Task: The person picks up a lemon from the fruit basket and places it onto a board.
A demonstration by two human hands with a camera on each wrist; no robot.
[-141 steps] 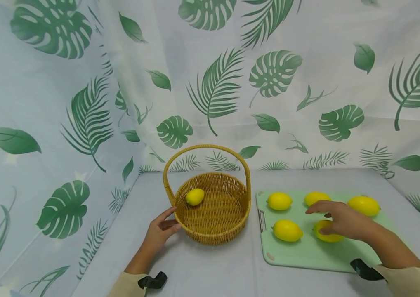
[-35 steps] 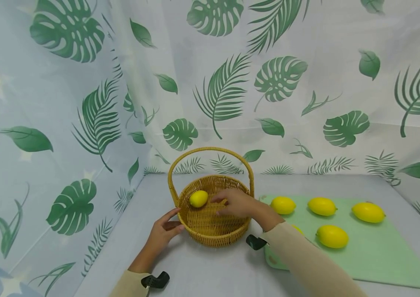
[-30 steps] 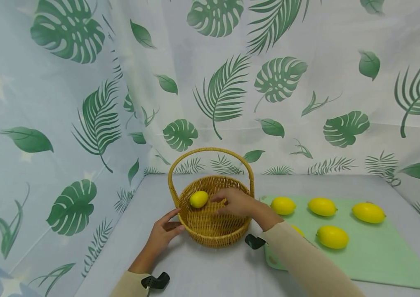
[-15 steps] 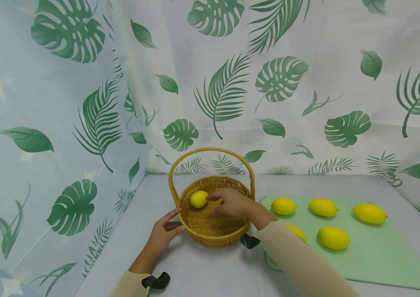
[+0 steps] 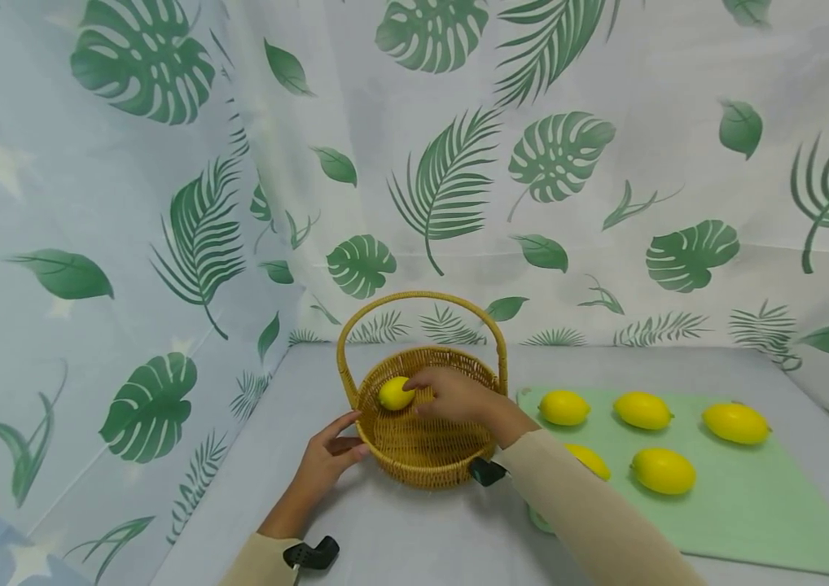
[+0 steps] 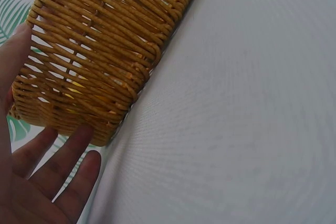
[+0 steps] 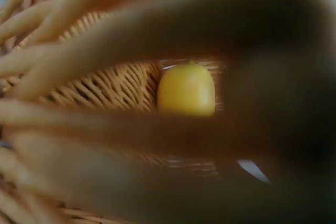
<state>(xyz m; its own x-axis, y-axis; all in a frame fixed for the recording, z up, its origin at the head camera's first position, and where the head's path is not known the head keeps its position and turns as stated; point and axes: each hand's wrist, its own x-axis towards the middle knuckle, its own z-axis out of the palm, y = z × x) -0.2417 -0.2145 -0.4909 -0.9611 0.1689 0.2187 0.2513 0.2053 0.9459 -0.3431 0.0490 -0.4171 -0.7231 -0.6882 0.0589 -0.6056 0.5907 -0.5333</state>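
Observation:
A brown wicker basket with a tall arched handle stands on the table, one yellow lemon lying inside at its left. My left hand rests against the basket's left side, its fingers spread and touching the woven wall. Over the basket's inside is my right hand, fingers loosely bent, the foremost fingertip overlapping the lemon's right edge; whether it touches cannot be told. In the right wrist view the lemon shows beyond a blurred dark foreground, with no finger clearly around it.
A light green cutting board lies to the right with several lemons on it; the right forearm partly covers one lemon. A leaf-printed curtain stands behind and at the left of the pale table.
My right hand has moved from above a lemon on the board into the basket, lately edging left toward the lemon there. My left hand stays at the basket. The lemons look unmoved.

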